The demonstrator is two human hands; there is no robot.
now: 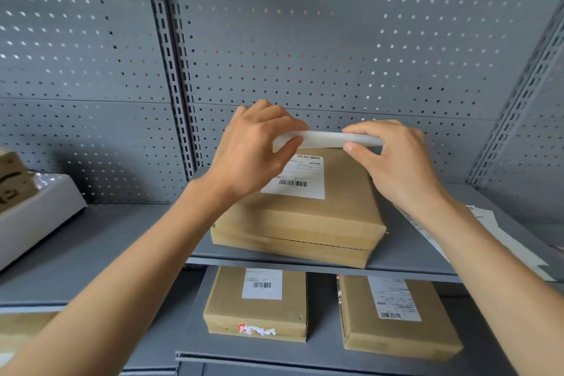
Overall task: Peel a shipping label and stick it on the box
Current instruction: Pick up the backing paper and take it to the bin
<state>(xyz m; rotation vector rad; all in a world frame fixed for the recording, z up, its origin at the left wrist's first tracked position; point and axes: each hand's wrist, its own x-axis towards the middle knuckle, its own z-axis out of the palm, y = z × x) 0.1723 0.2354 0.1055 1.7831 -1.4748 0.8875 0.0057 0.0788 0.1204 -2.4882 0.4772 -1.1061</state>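
Observation:
A brown cardboard box [308, 217] lies flat on the grey shelf, with a white shipping label [300, 180] bearing barcodes stuck on its top. Above the box's far edge both hands hold a white sheet [323, 139] seen nearly edge-on. My left hand [256, 156] pinches its left end between thumb and fingers. My right hand [393, 159] pinches its right end the same way. The left hand covers the label's left edge.
The shelf [409, 253] has a pegboard back. White paper sheets [500, 235] lie at the right. A white tray [39, 210] holding a brown package stands at the left. Two labelled boxes [259, 305] [396, 314] sit on the lower shelf.

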